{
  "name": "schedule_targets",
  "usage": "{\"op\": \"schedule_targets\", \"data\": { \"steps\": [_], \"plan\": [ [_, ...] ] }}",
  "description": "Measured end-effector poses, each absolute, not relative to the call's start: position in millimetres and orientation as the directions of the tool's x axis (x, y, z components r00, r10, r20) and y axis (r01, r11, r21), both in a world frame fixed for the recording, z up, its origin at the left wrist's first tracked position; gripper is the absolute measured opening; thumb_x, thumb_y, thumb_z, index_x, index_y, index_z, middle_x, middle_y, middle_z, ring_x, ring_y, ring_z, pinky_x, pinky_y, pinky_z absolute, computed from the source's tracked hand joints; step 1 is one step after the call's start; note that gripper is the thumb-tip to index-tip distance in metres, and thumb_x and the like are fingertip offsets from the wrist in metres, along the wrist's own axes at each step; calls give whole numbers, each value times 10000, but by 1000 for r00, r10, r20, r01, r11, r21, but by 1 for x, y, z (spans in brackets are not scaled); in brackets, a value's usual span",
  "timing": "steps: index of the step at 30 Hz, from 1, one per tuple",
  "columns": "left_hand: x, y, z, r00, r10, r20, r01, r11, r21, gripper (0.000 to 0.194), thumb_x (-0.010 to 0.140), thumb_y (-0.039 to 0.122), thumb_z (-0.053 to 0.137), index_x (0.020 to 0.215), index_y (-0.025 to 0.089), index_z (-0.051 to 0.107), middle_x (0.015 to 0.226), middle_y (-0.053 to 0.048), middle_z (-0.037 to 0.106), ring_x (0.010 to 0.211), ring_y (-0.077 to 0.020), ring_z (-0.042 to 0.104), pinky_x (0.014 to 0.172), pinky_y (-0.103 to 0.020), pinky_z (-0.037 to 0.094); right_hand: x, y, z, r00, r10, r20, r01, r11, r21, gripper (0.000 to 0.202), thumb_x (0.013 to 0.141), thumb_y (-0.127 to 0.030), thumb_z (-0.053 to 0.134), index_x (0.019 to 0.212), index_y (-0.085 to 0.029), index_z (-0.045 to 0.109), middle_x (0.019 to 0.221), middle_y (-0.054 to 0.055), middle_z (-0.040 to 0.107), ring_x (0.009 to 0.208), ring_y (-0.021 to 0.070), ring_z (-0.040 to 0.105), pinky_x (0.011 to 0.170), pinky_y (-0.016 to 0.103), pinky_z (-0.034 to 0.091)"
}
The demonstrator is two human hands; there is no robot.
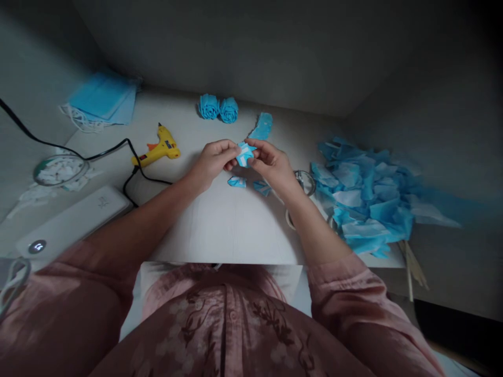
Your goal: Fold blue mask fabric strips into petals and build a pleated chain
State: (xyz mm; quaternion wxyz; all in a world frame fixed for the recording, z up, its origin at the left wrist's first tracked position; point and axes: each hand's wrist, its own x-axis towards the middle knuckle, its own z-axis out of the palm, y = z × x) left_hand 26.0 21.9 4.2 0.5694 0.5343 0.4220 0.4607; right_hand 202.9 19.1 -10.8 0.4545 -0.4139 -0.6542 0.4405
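Between my two hands is a small folded piece of blue fabric (245,155) with white patches on it. My left hand (215,161) pinches its left side, and the fingers of my right hand (271,159) grip its right side. Just below lie two more small blue pieces, a folded petal-like piece (237,181) and a second piece (262,188) partly beside my right wrist. A blue strip (262,125) lies behind my right hand. Farther back, two blue fabric roses (218,108) sit side by side.
A yellow glue gun (160,146) with a black cord lies left of my hands. Blue face masks (102,99) are stacked at the back left, near a bowl of white scraps (61,170) and a white power bank (76,220). Scissors (305,183) lie beside a heap of blue scraps (365,188).
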Motion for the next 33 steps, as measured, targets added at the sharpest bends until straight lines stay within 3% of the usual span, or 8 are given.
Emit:
{"op": "schedule_targets", "data": {
  "steps": [4, 10, 17, 24, 33],
  "plan": [
    [26, 24, -1, 243, 970, -6, -153, 44, 987, 265, 858, 387, 628, 712, 172, 572, 643, -2, 573, 558, -84, 514, 522, -199, 401, 202, 20, -13, -198, 957, 214, 99, 236, -967, 406, 793, -348, 716, 1182, -244, 671, 860, 12, 655, 853, 172, 614, 870, 340, 523],
    [24, 22, -1, 258, 966, 11, -88, 12, 996, 137, 789, 219, 634, 681, 166, 571, 615, 15, 564, 535, -65, 477, 515, -185, 365, 202, 18, -8, -151, 972, 179, 95, 194, -976, 344, 806, -378, 704, 1112, -222, 713, 827, 5, 640, 831, 160, 612, 841, 331, 524],
    [25, 20, 3, 255, 967, 27, -37, -19, 999, 131, 783, 183, 616, 661, 161, 573, 585, 18, 554, 532, -66, 463, 512, -183, 355, 202, 17, -5, -102, 982, 157, 60, 164, -985, 162, 776, -351, 715, 784, -190, 701, 716, -22, 608, 685, 105, 531, 745, 284, 476],
    [24, 24, -5, 265, 964, 36, -179, 12, 984, 164, 790, 243, 631, 660, 173, 560, 598, 23, 531, 536, -69, 477, 521, -190, 382, 200, 16, -7, -94, 981, 169, 61, 175, -983, 168, 772, -359, 719, 747, -202, 663, 702, -24, 592, 673, 111, 501, 709, 283, 443],
    [25, 24, 1, 195, 980, 35, -96, -16, 995, 180, 792, 218, 629, 633, 168, 561, 577, 21, 532, 523, -66, 469, 503, -182, 370, 198, 12, 2, -125, 983, 133, 100, 145, -984, 216, 753, -409, 694, 704, -203, 652, 674, -19, 585, 689, 128, 506, 722, 288, 438]
  ]
}}
